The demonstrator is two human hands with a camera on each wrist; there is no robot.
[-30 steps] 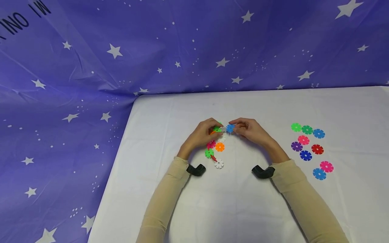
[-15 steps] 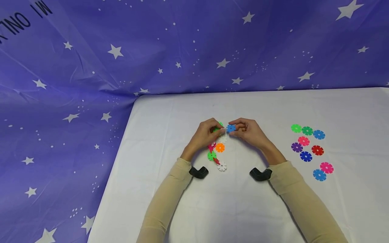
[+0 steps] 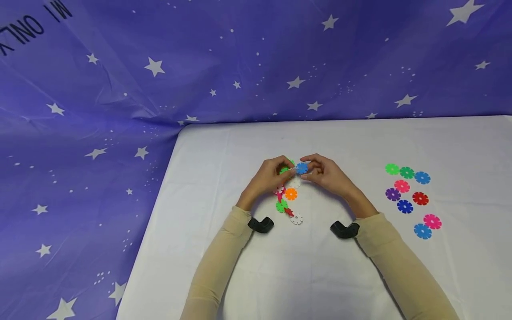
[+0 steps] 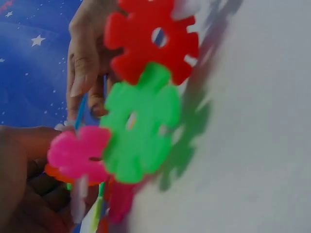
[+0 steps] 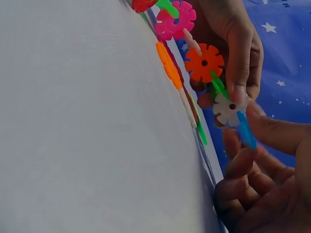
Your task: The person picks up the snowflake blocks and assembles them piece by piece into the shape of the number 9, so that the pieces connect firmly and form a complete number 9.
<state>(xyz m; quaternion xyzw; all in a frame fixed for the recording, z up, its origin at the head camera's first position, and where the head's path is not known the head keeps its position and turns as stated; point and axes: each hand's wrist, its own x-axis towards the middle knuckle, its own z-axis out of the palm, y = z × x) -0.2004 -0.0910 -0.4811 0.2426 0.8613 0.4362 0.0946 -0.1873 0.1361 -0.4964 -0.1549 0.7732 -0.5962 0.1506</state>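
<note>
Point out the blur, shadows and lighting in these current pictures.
Left wrist view: the red disc and green disc are soft-edged, with shadows on the cloth; right wrist view: dim, the blue disc slightly blurred; head view: brighter, with soft grey shading low on the cloth.

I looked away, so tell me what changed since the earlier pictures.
The left hand has moved its grip rightward onto the white notched plastic disc beside the blue notched plastic disc. The lower end of the multicoloured disc chain swung rightward. The right hand remains at the blue disc; the loose multicoloured discs lie as before.
</note>
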